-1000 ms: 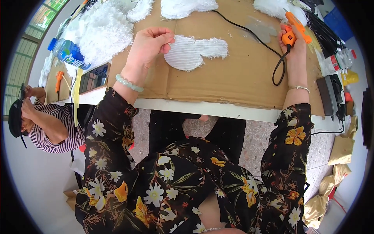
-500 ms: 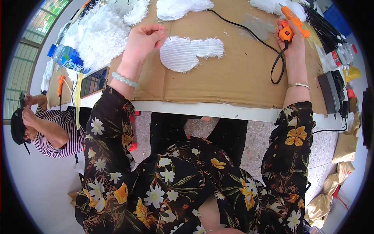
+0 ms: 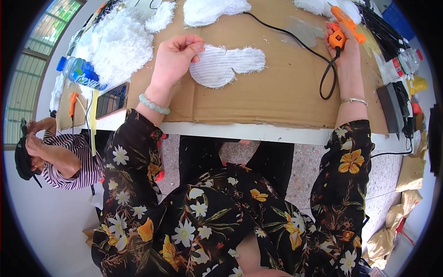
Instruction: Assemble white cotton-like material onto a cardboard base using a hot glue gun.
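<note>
Head view: a seated person in a dark flowered dress leans over a table covered with cardboard
Left hand: fingers curled, thumb and fingertips pinching the left edge of the white fabric piece; a pale bead bracelet sits on the wrist
White fabric piece: flat on the cardboard sheet, rounded body to the left with a narrower fringed lobe to the right, ribbed surface facing up, between the two hands and nearer the left one
Right hand: wrapped tight around the grip of the orange glue gun, its nozzle pointing up and away from the person; a thin metal bangle is on the wrist
Black cord: runs from the top of the table across the cardboard, loops below the glue gun
Fluffy white pile: lies at the left far corner of the cardboard, well apart from the fabric piece
Second white piece: at the top edge, just above the fabric piece
Water bottle: lying on its side at the table's left end, beside the fluffy pile
Other person: in a striped shirt, low at the left, hand raised to the head
</note>
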A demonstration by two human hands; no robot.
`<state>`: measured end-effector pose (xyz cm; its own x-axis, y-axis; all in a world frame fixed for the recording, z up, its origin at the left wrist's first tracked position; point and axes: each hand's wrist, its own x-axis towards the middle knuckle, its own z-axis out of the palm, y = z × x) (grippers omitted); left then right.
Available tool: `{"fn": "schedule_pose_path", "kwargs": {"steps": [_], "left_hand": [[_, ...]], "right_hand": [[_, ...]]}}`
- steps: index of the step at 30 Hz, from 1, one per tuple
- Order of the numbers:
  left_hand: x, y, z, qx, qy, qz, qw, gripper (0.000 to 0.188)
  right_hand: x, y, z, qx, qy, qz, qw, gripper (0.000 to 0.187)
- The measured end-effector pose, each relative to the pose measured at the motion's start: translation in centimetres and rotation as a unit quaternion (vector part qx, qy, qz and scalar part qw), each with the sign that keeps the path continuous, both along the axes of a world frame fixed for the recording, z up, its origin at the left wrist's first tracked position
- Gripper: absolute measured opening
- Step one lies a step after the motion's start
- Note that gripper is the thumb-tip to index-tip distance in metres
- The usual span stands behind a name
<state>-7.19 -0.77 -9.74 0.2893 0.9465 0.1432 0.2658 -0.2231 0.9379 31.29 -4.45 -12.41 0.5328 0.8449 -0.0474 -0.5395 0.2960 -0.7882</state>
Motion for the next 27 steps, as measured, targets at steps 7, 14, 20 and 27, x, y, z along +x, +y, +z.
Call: {"fn": "schedule_pose_path", "kwargs": {"steps": [7, 14, 20, 27], "left_hand": [[0.6, 0.0, 0.2, -0.021, 0.002, -0.004, 1.000, 0.009], [0.5, -0.2, 0.0, -0.023, 0.025, 0.032, 0.999, 0.010], [1.4, -0.2, -0.1, -0.020, 0.059, 0.026, 0.998, 0.012], [1.4, -0.5, -0.2, 0.001, 0.075, 0.032, 0.997, 0.011]], "right_hand": [[0.5, 0.0, -0.2, 0.007, -0.007, 0.016, 1.000, 0.019], [-0.3, 0.6, -0.4, 0.004, -0.005, 0.020, 1.000, 0.019], [0.2, -0.1, 0.2, -0.005, 0.003, 0.005, 1.000, 0.025], [0.1, -0.2, 0.1, -0.007, 0.000, 0.008, 1.000, 0.026]]}}
